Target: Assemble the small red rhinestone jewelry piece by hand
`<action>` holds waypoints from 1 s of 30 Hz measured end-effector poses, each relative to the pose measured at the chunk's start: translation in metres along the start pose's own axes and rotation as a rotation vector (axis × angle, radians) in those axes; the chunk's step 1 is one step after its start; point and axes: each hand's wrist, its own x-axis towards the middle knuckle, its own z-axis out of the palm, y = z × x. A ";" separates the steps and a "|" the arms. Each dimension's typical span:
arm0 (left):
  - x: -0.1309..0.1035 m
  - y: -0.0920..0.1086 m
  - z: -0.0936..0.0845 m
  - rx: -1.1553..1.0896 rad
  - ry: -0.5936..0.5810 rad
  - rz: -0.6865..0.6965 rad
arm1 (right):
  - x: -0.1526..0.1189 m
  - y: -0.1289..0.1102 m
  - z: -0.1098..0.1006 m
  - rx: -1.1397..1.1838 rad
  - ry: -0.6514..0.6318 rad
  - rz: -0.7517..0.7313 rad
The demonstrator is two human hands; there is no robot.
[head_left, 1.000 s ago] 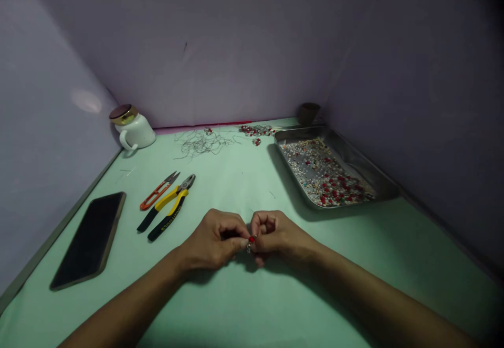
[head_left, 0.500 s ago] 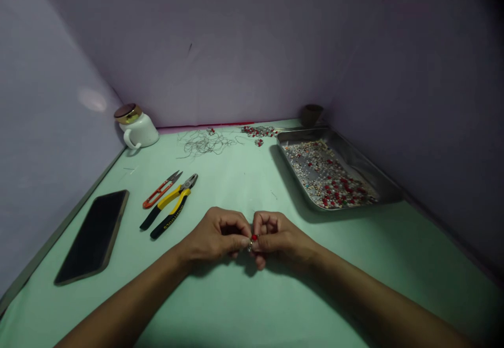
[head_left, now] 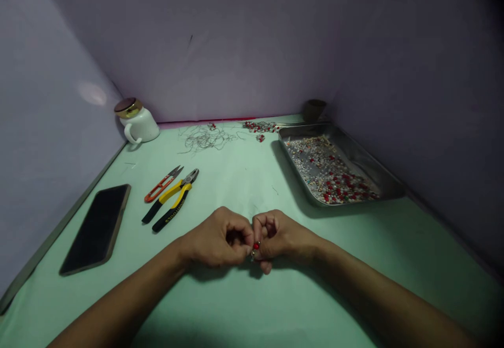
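Both grips pinched together on red bead (head_left: 256, 245): left hand (head_left: 218, 240), right hand (head_left: 279, 238); green counter (head_left: 244, 180), purple walls.

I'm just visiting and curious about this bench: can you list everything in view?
bead: one, red, pinched between both hands
pliers: one, yellow and black, left of the hands
snips: one, orange, touching or just beside the pliers, on their far side
phone: one, black, near the left edge
mug: one, white with a brown-gold lid, far left corner
wire: a loose tangle, grey, far middle
bead pile: one, red and silver, right of the wire
tray: one, steel, right side, holding many small beads
cup: one, dark, behind the tray
table: green cover
left hand: grip on the bead
right hand: grip on the bead
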 end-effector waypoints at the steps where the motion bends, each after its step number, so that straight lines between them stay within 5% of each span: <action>1: 0.000 0.000 0.001 -0.002 -0.008 -0.004 | 0.000 0.000 0.000 -0.007 -0.005 0.002; 3: 0.001 -0.001 0.005 -0.040 0.032 -0.040 | 0.000 0.001 -0.001 -0.010 -0.019 -0.022; 7: 0.006 -0.007 0.014 -0.337 0.294 -0.194 | 0.004 0.002 -0.001 0.073 0.042 -0.221; 13: 0.012 -0.013 0.021 -0.786 0.401 -0.098 | 0.006 -0.003 0.003 0.230 0.193 -0.264; 18: 0.008 -0.013 0.014 -0.583 0.436 -0.122 | 0.006 -0.006 0.003 0.279 0.226 -0.202; 30: 0.008 -0.005 0.017 -0.009 0.539 0.117 | 0.008 -0.004 0.000 0.264 0.267 -0.261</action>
